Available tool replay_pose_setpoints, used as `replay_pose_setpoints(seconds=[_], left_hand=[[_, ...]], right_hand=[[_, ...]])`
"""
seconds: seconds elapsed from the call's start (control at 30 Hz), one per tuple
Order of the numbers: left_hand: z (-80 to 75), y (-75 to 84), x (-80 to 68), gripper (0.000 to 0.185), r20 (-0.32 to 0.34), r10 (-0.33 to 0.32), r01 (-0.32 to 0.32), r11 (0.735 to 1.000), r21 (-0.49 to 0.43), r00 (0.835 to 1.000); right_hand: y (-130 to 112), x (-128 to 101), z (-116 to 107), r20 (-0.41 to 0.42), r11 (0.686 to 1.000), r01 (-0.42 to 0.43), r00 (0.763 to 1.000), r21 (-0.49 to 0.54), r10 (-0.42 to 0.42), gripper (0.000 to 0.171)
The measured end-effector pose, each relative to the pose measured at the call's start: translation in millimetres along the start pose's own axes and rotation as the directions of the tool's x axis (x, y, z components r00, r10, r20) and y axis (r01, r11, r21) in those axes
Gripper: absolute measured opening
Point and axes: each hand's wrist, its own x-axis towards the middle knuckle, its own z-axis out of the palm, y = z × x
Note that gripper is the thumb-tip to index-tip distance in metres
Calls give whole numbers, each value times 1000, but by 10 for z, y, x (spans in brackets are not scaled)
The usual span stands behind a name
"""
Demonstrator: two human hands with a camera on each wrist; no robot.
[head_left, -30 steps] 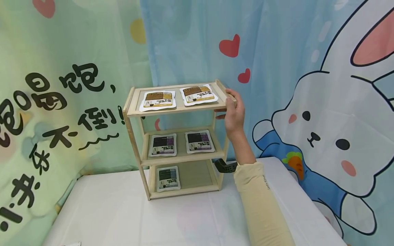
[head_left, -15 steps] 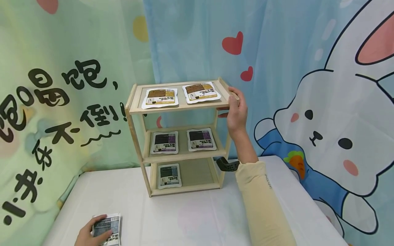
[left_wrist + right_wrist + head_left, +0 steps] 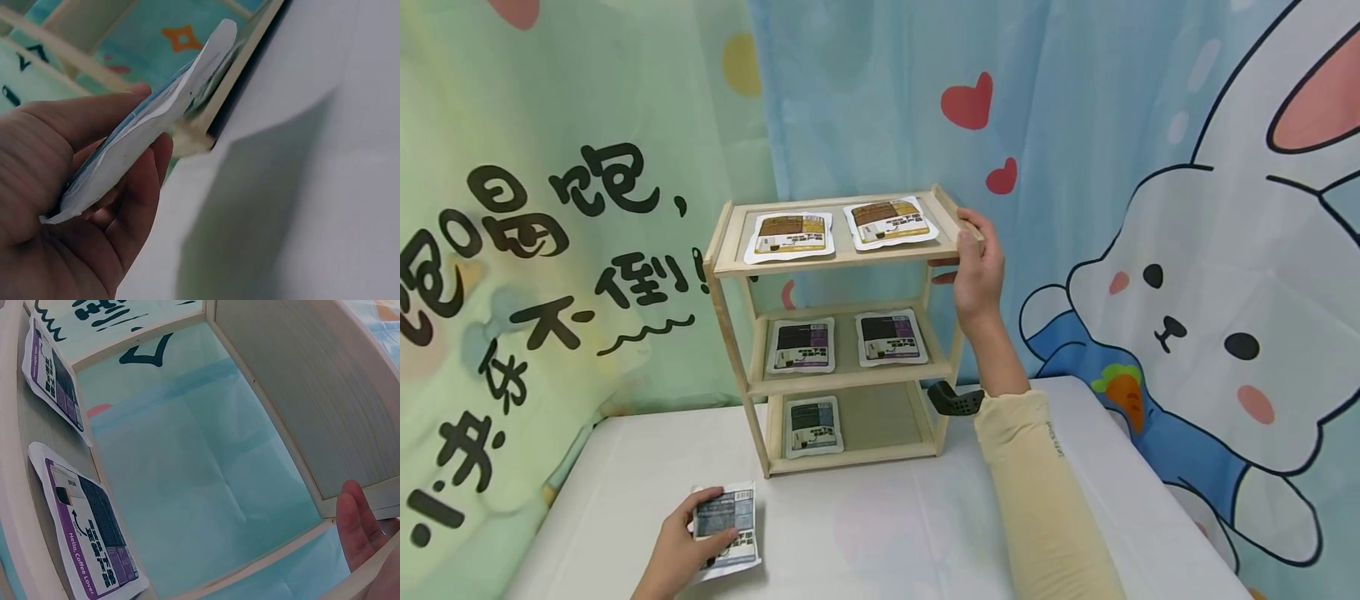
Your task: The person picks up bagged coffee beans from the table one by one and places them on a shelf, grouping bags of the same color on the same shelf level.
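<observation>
Your left hand (image 3: 673, 554) has a flat pouch (image 3: 726, 528) pinched between thumb and fingers, low over the white table (image 3: 880, 533) near its front-left part, a little way in front of the wooden rack (image 3: 838, 329). From the left wrist view the pouch (image 3: 144, 122) sits edge-on in your palm, tip pointing at the rack's base.

Your right hand (image 3: 976, 268) is curled around the top shelf's right end, thumb underneath, fingers over the rim.

The rack stands at the back of the table, right up by the cartoon curtain (image 3: 1150, 208). Top shelf has two brown-label pouches (image 3: 838, 231), middle has two purple ones (image 3: 848, 342), and the bottom has one bluish pouch (image 3: 812, 426) on its left half, with bare shelf beside it on the right. A black clip thing (image 3: 955, 401) sits just beside the rack's right leg.

Table's front-left edge is near your left hand; there's open white surface between the pouch and the rack, and more of it around your right sleeve (image 3: 1037, 492).
</observation>
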Motion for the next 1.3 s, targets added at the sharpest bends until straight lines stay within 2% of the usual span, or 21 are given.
replay_pose_setpoints(seconds=[0.2,0.43,0.83,0.97,1.23,1.3], left_hand=[[248,116,45,69,27,31,-29,997,-70,999],[507,274,141,64,61,136,-121,972,-203,989],[860,457,323,59,58,218,-193,937,-293,974],[947,563,392,59,78,237,-204,932,-299,968],[1135,821,622,58,93,340,-309,918,-250,936],[1173,889,686,57,91,350,-321,917,-235,932]], right_hand=[[8,-16,3,3,1000,-6,1000,5,6,42],[-8,-4,-12,5,1000,-1,1000,-3,1,42],[-22,-8,-5,9,1000,-17,1000,-13,17,43],[-12,-5,21,16,1000,-15,1000,-1,15,42],[-7,4,25,14,1000,-18,1000,-5,18,43],[-7,10,16,8,1000,-14,1000,-5,14,43]])
